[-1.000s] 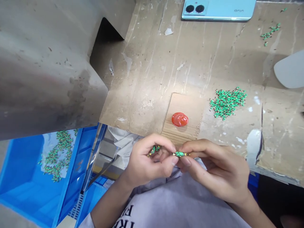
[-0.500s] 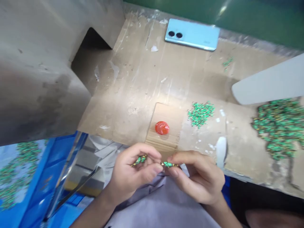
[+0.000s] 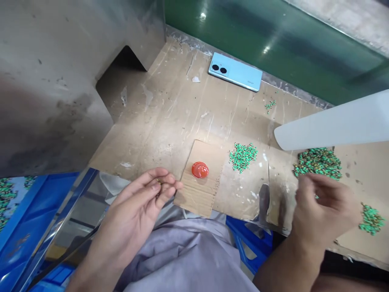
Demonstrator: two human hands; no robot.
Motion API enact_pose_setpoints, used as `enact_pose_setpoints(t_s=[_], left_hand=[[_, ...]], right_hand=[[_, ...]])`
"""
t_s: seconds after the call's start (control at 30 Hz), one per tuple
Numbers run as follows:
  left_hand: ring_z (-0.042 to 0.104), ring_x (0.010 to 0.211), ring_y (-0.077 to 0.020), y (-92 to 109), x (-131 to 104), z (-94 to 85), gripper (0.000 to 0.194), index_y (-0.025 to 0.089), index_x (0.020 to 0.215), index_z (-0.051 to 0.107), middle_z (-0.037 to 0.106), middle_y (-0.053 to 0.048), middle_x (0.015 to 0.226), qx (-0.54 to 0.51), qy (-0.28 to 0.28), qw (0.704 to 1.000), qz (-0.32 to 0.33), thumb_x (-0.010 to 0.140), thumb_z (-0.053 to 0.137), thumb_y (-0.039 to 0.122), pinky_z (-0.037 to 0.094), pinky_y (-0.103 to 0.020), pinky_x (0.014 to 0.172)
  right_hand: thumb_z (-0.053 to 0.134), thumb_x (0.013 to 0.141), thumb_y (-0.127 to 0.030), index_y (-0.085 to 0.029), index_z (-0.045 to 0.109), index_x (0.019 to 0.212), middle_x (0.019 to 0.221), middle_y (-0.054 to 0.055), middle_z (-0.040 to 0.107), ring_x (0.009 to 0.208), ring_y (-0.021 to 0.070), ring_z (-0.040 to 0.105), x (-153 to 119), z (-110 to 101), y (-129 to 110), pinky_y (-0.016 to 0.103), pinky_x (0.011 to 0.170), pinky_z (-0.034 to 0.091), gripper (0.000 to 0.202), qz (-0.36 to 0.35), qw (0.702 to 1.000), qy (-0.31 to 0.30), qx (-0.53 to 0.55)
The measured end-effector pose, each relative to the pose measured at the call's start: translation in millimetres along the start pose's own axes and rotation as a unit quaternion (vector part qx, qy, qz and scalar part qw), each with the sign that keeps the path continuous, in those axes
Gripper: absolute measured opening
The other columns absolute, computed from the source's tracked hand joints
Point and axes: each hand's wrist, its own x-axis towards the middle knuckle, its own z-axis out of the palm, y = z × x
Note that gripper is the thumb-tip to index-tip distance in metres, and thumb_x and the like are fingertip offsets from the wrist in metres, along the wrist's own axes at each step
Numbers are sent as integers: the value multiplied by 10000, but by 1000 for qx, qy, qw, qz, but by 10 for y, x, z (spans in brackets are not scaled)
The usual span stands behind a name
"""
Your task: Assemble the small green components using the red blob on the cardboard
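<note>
Head view, one moment. Hands: two. Left hand (image 3: 138, 205), fingers (image 3: 164, 187) drawn together, pinching something small and dark at the tips, too small to identify, held over the near edge of the cardboard-covered desk (image 3: 170, 121). Right hand (image 3: 325, 205), fingers curled loosely inward above the desk's right part, just below the large heap of small green beads (image 3: 317, 162); whether it holds anything cannot be made out. Green bead heaps on the desk: four, namely the large one, a medium pile (image 3: 243, 155) at centre, a small pile (image 3: 371, 219) near the right edge, and a tiny scatter (image 3: 270, 105) farther back. Red round cap (image 3: 199, 169): one, on a loose cardboard sheet (image 3: 197, 194). Light blue phone (image 3: 235, 76): one, face down at the back. Blue plastic crate (image 3: 18, 211): one, lower left, cut off, holding more green beads (image 3: 5, 190). White curved plastic piece (image 3: 334, 123): one, cut off at right.
</note>
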Motion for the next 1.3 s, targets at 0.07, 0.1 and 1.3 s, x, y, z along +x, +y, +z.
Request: enact_pose_setpoints(t_s=[0.07,0.1,1.3], left_hand=[[907,1069,-245,-33,-11,-72,164,121,1024,869,908,-135,1078,5,-63,998,-26,944,789,3,717,-200,955],[896,1150,-262,-46,-12,-108,155,131,1091,862,911,-149,1175,6,-100,994,-42,986,796,39,707,-212,1002],[688,546,-102,-203,-14,-166,167,189,1137,814,814,-34,837,217,-220,950,32,1082,777,341,434,-171,454]], right_hand=[[825,997,-346,-252,833,1030,948,56,758,704,199,632,-85,100,-170,369,650,535,101,-27,996,-78,-18],[825,1000,-367,-251,841,1014,958,54,775,695,186,630,-111,157,-247,356,655,547,118,-42,992,-118,-26],[925,967,-259,-265,815,988,841,6,857,621,164,811,-463,503,-1009,246,544,698,112,96,924,-181,323]])
